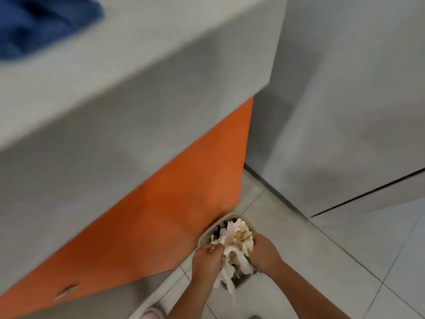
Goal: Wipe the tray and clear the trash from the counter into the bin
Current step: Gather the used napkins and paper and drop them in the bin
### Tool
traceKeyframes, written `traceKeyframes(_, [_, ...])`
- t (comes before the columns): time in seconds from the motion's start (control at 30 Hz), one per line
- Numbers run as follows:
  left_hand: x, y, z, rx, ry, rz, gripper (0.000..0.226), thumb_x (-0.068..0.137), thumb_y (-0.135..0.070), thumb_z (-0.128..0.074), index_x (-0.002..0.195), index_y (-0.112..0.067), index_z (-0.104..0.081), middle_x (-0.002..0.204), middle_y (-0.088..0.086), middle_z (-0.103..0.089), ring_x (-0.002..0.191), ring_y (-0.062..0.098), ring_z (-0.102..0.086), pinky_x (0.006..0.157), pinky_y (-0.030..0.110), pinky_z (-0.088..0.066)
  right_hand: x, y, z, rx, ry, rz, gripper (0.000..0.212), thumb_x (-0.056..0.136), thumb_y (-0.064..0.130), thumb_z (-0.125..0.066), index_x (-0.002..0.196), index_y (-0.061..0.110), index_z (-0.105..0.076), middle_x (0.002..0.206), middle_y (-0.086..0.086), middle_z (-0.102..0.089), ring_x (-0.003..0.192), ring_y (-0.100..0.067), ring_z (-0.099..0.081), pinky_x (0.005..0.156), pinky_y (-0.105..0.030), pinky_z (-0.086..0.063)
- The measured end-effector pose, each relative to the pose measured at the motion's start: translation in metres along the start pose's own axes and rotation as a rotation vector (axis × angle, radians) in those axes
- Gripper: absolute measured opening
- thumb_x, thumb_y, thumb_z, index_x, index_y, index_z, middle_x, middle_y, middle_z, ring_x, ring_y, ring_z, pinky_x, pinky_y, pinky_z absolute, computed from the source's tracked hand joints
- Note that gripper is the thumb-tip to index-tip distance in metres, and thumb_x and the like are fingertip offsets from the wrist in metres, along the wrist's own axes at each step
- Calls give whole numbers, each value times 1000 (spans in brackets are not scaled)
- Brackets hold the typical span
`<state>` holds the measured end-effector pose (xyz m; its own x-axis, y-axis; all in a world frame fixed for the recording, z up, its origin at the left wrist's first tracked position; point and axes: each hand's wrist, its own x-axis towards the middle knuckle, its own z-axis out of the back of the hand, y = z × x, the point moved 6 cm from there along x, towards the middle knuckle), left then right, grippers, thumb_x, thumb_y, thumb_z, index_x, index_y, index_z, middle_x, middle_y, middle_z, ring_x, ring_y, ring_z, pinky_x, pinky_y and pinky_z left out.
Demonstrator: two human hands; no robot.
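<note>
two hands, the left hand [207,259] and right hand [264,252], clutch crumpled trash [239,240] above the bin [210,227]. at ten o'clock, a blue cloth [41,24] lies on the counter [161,54].

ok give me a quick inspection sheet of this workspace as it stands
surface: grey counter, blurred, seen from above
job's things: crumpled paper trash held at the mouth of the small bin on the floor; blue cloth lies on the counter; tray not in view
clutter: nothing seen
hands: left hand and right hand both grip the trash
cables: nothing seen
surroundings: orange cabinet front beside the bin, tiled floor, a slipper at the bottom edge
</note>
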<state>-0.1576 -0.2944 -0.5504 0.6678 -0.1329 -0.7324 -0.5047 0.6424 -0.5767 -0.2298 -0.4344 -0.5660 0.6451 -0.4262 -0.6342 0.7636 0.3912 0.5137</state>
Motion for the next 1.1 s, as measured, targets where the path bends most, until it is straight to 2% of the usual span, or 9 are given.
traceKeyframes(0.23, [127, 71, -66, 15, 18, 139, 27, 78, -32, -60, 61, -15, -48, 62, 4, -48, 56, 18, -44, 57, 28, -34, 101, -78, -96, -140, 93, -122, 32, 94, 20, -40, 119, 16, -58, 120, -5, -63, 113, -25, -57, 90, -30, -45])
traceKeyframes(0.3, [157, 97, -84, 38, 81, 219, 57, 65, -57, -59, 105, -16, -59, 107, 7, -57, 91, 23, -57, 77, 33, -45, 115, -87, -111, -109, 118, -152, 37, 94, 22, -42, 129, 12, -50, 130, -9, -55, 119, -27, -52, 93, -33, -43])
traceKeyframes(0.37, [173, 114, -95, 66, 158, 290, 94, 55, -68, -54, 139, -30, -34, 140, 4, -41, 124, 28, -43, 100, 47, -39, 122, -98, -124, 19, 139, -223, 60, 94, 37, -44, 146, 13, -27, 144, -14, -40, 127, -31, -45, 101, -37, -41])
traceKeyframes(0.47, [163, 98, -97, 152, 219, 180, 81, 78, -55, -53, 147, -33, -17, 153, 4, -23, 135, 31, -32, 107, 45, -33, 121, -104, -134, 128, 177, -256, 80, 91, 48, -44, 151, 27, 4, 155, -18, -19, 131, -35, -41, 104, -44, -40])
traceKeyframes(0.57, [154, 81, -82, 541, 187, -67, 64, 88, -35, -53, 146, -26, -25, 158, 7, -3, 142, 36, -16, 109, 49, -32, 111, -95, -126, 123, 163, -224, 78, 93, 38, -43, 151, 25, 6, 157, -13, -18, 138, -34, -30, 109, -44, -33])
traceKeyframes(0.67, [129, 65, -62, 410, 156, -135, 66, 87, -38, -52, 147, -23, -27, 154, 3, -16, 138, 24, -27, 106, 38, -36, 93, -80, -105, 130, 133, -215, 73, 94, 29, -42, 152, 21, 3, 157, -11, -16, 141, -32, -26, 109, -41, -30])
traceKeyframes(0.83, [57, 10, -15, 153, 63, -198, 37, 90, -15, -58, 126, -9, -54, 85, -8, -55, 56, -5, -52, 45, 3, -38, 38, -24, -43, 202, -30, -93, 60, 85, 32, -42, 144, 29, -30, 138, -1, -49, 124, -22, -48, 100, -37, -43])
traceKeyframes(1.0, [-89, -83, 53, -35, -98, -566, 28, 85, -3, -59, 92, -30, -66, 105, -10, -56, 98, -1, -56, 87, 9, -44, -74, 76, 41, 545, -276, 109, 34, 92, 13, -53, 121, 31, -55, 107, 7, -65, 95, -15, -63, 86, -38, -50])
traceKeyframes(1.1, [-192, -138, 115, -166, -272, -799, 28, 84, 3, -56, 86, -21, -68, 101, -9, -60, 99, 0, -59, 82, 11, -47, -149, 141, 86, 721, -341, 266, 23, 93, 14, -56, 108, 30, -62, 89, 4, -70, 77, -14, -68, 76, -36, -55])
